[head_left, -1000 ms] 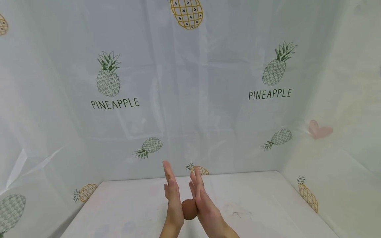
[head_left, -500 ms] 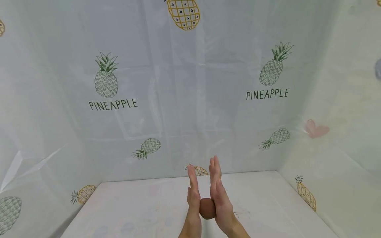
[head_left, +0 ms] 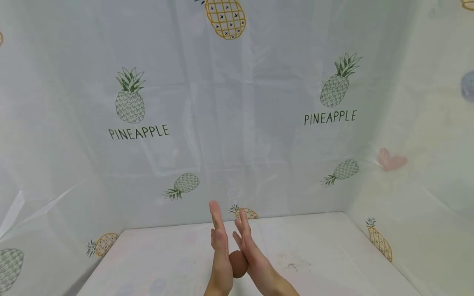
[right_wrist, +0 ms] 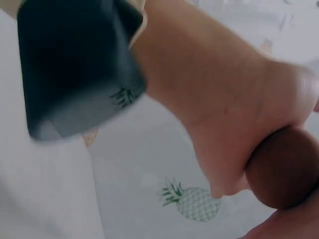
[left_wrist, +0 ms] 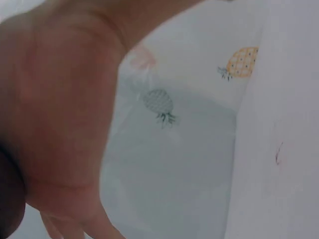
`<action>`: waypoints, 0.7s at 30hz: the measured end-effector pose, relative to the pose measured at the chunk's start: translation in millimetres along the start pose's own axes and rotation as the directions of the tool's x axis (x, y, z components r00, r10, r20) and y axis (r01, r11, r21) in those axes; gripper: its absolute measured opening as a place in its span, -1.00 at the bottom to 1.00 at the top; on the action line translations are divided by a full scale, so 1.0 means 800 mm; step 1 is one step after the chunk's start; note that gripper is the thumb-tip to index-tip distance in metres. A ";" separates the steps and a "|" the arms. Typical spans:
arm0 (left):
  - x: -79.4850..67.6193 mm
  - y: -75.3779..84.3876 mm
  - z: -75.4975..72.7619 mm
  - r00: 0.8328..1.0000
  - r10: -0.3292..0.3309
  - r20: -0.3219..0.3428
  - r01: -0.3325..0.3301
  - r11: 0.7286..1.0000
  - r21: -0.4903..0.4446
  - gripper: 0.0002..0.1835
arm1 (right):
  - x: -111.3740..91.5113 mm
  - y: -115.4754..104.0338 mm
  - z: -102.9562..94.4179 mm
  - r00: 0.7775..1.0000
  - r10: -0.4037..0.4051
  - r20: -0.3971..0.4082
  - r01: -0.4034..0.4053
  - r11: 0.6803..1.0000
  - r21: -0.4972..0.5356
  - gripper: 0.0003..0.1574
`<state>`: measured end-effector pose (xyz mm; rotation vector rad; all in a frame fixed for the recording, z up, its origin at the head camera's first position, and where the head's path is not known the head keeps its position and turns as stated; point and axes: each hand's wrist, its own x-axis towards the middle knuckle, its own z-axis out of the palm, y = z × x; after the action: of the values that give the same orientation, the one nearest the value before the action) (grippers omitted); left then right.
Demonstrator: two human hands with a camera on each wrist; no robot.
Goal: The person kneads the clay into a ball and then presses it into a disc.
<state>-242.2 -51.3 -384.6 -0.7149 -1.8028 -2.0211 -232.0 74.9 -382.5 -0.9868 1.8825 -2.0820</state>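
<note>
A smooth brown ball point(head_left: 238, 264), which looks like modelling clay, sits between the two palms low in the middle of the head view. On its left side the flat left hand point(head_left: 221, 255) presses, with fingers pointing up and away. Against the other side lies the palm of the right hand point(head_left: 256, 257), its straight fingers slightly spread and leaning left. Both hands are above the table. In the right wrist view the ball point(right_wrist: 283, 167) shows large between the palms. Only a dark edge of the ball point(left_wrist: 9, 199) appears in the left wrist view.
A white table point(head_left: 326, 246) lies below, with a faint smudge point(head_left: 292, 266) right of the hands. Pale sheeting point(head_left: 259, 135) printed with pineapples encloses the back and sides. A dark cuff-like object point(right_wrist: 75, 74) fills the upper left of the right wrist view.
Both hands shifted right with the ball, then back left. The right hand slid forward along the left, then drew back. The ball stays between the palms throughout. The head view turned slightly.
</note>
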 end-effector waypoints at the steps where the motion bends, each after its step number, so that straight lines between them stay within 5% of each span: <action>1: 0.001 -0.001 -0.002 1.000 0.007 -0.008 -0.007 1.000 0.012 -0.37 | 0.000 -0.002 0.002 1.000 -0.007 0.008 0.007 1.000 0.006 -0.36; 9: 0.003 -0.019 -0.002 1.000 -0.009 0.005 0.008 0.996 0.094 -0.36 | -0.005 -0.020 0.005 0.993 -0.113 -0.043 0.115 0.991 0.068 -0.32; 15: -0.005 -0.021 0.013 0.987 -0.082 0.136 0.077 0.996 0.044 -0.39 | -0.007 -0.027 -0.005 0.967 -0.215 -0.133 0.218 0.976 0.007 -0.29; 21: -0.021 -0.001 0.027 0.965 -0.117 0.233 0.127 0.991 -0.028 -0.40 | -0.008 -0.025 -0.022 0.945 -0.263 -0.194 0.252 0.964 -0.080 -0.29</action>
<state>-226.0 -31.2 -393.2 -0.9053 -1.9812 -2.1374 -230.9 97.1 -365.6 -1.1265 2.0097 -2.3718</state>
